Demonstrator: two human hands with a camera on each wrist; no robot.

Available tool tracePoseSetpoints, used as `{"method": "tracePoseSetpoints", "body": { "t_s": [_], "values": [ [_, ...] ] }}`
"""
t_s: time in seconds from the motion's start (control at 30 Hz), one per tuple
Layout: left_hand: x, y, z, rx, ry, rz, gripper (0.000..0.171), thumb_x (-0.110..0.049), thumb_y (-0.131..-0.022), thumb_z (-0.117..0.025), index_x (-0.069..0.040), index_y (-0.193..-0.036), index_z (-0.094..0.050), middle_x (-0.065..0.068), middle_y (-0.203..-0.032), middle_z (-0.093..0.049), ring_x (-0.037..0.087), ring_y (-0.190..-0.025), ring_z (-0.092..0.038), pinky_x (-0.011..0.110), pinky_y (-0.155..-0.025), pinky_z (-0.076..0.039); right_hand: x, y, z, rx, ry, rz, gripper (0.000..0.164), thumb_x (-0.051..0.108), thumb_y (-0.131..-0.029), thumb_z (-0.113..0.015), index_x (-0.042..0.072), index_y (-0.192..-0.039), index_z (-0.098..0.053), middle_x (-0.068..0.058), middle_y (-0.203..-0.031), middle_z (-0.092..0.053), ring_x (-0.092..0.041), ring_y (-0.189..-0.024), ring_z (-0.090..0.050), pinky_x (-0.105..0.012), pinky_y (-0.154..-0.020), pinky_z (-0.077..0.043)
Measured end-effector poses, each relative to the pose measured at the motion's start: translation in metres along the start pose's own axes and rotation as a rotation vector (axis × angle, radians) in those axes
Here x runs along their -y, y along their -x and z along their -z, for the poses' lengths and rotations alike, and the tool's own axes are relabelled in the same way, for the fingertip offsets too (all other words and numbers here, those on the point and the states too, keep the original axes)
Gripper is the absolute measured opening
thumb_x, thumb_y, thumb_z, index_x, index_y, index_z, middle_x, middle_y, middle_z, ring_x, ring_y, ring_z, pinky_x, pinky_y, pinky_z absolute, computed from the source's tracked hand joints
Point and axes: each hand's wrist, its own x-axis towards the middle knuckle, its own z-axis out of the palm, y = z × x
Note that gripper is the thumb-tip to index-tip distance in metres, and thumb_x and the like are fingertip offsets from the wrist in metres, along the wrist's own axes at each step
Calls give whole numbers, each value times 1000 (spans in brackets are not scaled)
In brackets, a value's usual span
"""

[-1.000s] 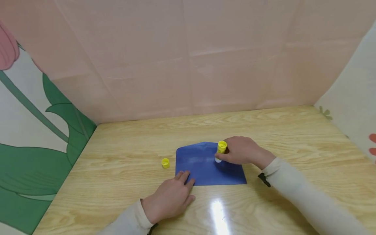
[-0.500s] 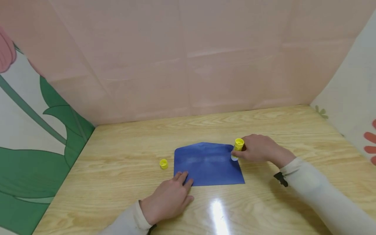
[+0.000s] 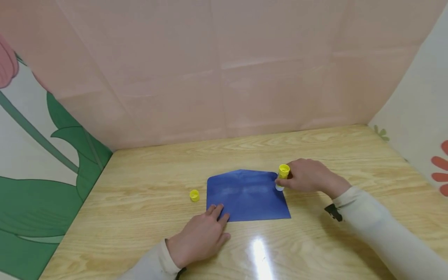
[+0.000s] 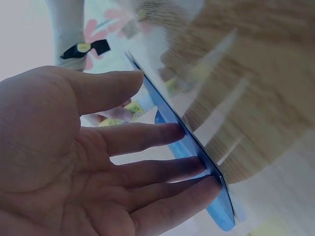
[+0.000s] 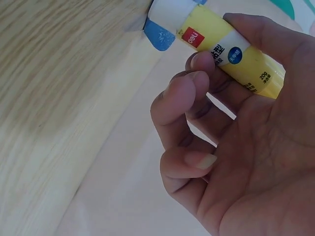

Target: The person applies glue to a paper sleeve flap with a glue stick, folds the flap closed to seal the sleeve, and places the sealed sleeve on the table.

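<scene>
L grip (image 3: 201, 236), unclenched, prob. steadies blue paper envelope (image 3: 246, 202); R grip (image 3: 308, 175) pinches yellow-white tubular glue stick (image 3: 282, 174) @ envelope's R edge.

The shiny light-brown worktop (image 3: 150, 169) with wavy wood lines has a blue envelope (image 3: 250, 198) and a little yellow cap (image 3: 194, 195) on it.

A pink backdrop (image 3: 224, 70) (faintly creased) rises behind the wood-grained table (image 3: 150, 171).
</scene>
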Motion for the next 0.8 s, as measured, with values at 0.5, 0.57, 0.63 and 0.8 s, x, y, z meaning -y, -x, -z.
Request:
{"method": "tracePoseSetpoints", "body": {
  "t_s": [0.5,0.57,0.63,0.8],
  "values": [
    [2,0,3,33,25,-9,51,-42,-102,-51,-10,-141,-56,21,-149,-49,38,-134,-52,43,-102,-52,8,3,5,-121,-32,-31,47,58,-93,-57,18,-68,-51,3,-59,-46,-13,-53,-45,-28,-49,-34],
    [3,0,4,47,38,-10,51,-42,-102,-51,-10,-142,-56,21,-150,-48,38,-135,-51,43,-103,-51,12,2,4,-142,-44,-17,49,59,-94,-55,18,-68,-51,4,-58,-47,-13,-52,-45,-27,-48,-35],
    [4,0,5,54,49,-11,51,-41,-102,-51,-10,-142,-55,21,-150,-47,38,-136,-50,44,-104,-51,14,2,1,-152,-52,-13,50,61,-94,-54,19,-67,-52,5,-57,-46,-12,-51,-45,-27,-48,-35],
    [5,0,5,61,51,-19,52,-42,-103,-50,-9,-143,-55,21,-151,-46,38,-136,-50,44,-106,-49,22,2,-7,-169,-96,19,46,60,-96,-52,21,-73,-55,7,-56,-45,-10,-51,-43,-26,-48,-34]
  ]
}}
